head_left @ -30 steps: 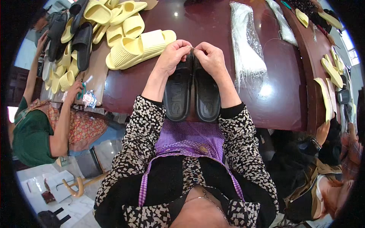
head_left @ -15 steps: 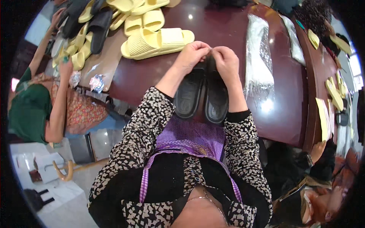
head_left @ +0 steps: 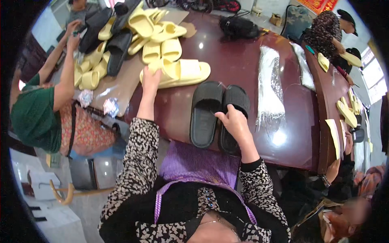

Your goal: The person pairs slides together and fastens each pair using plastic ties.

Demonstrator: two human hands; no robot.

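Black slipper [head_left: 238, 96] partly hidden behind right fingers [head_left: 231, 111]

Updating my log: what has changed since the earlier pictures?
The left hand has parted from the right hand, moving leftward from the far end of the black slippers to yellow slippers; the right has drawn back toward the person, at the right black slipper. The white bundle stays put.
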